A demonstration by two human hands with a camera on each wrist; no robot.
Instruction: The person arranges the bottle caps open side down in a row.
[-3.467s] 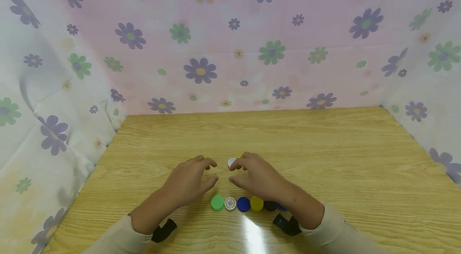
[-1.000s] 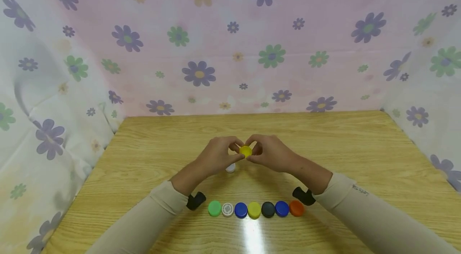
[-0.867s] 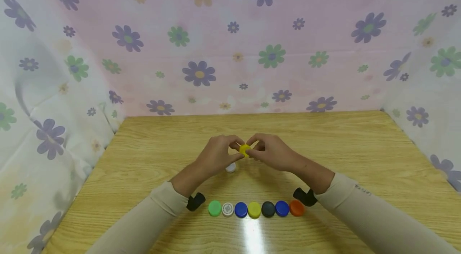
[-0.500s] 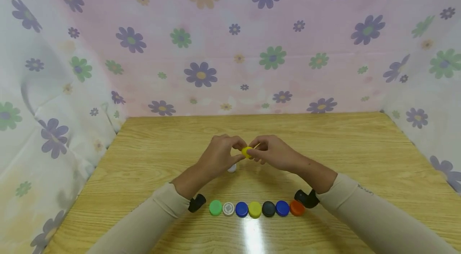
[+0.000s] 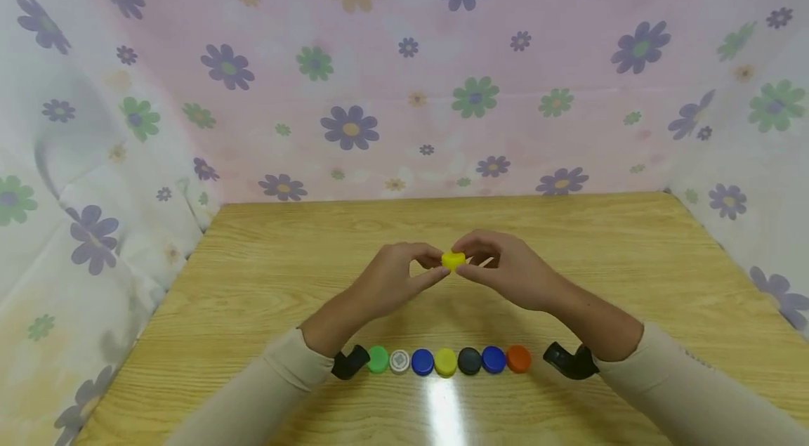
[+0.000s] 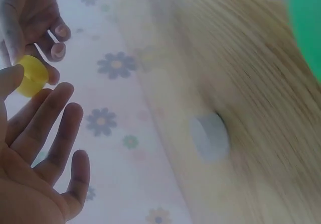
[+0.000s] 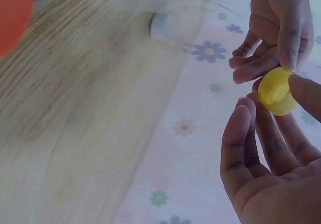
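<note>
A yellow bottle cap [image 5: 453, 261] is up between both hands over the middle of the table. My left hand [image 5: 388, 281] pinches its left side with thumb and fingertips. From the other side, my right hand [image 5: 521, 274] grips it between thumb and fingers. The right wrist view shows the hollow inside of the yellow cap [image 7: 277, 91], with the right thumb on its rim. Standing on the table below the hands is a white cap [image 6: 209, 136], hidden behind the left hand in the head view.
Nearer the body, several caps form a row: green [image 5: 378, 359], white [image 5: 400, 361], blue [image 5: 423, 362], yellow [image 5: 445, 362], black [image 5: 470, 361], another blue, and orange [image 5: 518, 359]. Black wrist mounts hang close to both ends. Flowered cloth [image 5: 404, 81] encloses the wooden table [image 5: 284, 242].
At first both hands hovered with nothing in them. Since then they have taken up the yellow cap, turned it over between the fingers, and shifted slightly right with it.
</note>
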